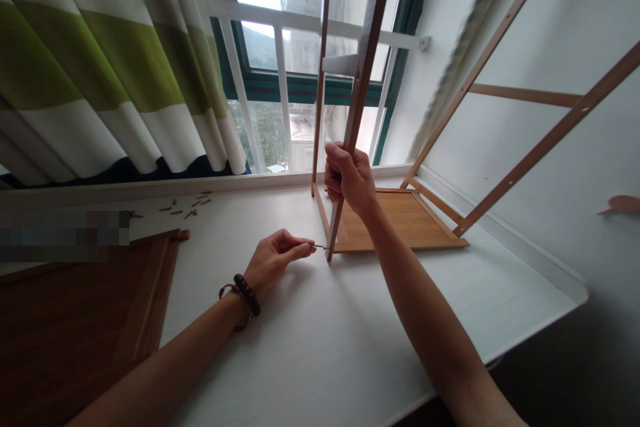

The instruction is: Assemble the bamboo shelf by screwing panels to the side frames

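In the head view my right hand (351, 177) is wrapped round an upright wooden post (369, 33) of a shelf frame. Low at the left, my left hand (281, 252) pinches a slim metal rod (318, 245), which looks like a hex key. Its tip meets the foot of that post, where the post joins a slatted wooden shelf panel (400, 217); the exact contact is too small to make out. The panel lies low over the white surface. At its far right end, another ladder-like side frame (525, 93) leans outward.
Several loose screws or bolts (190, 205) lie on the white surface (260, 360) at the back left. A darker wooden panel (75, 307) rests at the left. Behind are a striped curtain (100, 67) and a barred window (280, 53); a white wall (560, 167) stands at the right.
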Demonstrator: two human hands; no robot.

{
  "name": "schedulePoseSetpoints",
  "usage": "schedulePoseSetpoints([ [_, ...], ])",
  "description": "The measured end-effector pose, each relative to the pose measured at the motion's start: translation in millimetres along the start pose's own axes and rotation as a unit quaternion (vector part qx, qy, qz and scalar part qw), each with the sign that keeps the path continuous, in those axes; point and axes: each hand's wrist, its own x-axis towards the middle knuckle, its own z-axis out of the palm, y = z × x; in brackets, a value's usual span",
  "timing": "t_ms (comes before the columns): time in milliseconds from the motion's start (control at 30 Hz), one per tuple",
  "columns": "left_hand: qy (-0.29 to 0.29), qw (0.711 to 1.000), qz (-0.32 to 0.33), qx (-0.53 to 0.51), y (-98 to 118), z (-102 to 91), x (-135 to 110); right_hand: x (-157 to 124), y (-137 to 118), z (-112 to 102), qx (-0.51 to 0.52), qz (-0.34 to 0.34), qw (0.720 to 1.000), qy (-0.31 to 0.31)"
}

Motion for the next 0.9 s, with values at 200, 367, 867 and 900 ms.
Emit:
schedulePoseSetpoints([
  [200,-0.004,1.0,-0.014,-0.004,0.0,-0.3,0.6,0.0,0.1,0.8,0.023,-0.017,1.0,-0.002],
  [367,-0.003,1.0,-0.021,-0.006,1.4,1.3,0.4,-0.3,0.6,1.1,0.017,-0.012,1.0,-0.008],
  [867,-0.009,1.0,-0.017,0.003,1.5,0.2,-0.9,-1.0,0.1,1.8,-0.002,-0.01,1.0,0.003],
  [900,-0.01,1.0,-0.016,0.002,1.0,0.2,-0.8,-1.2,-0.3,1.9,-0.004,-0.009,1.0,0.003],
])
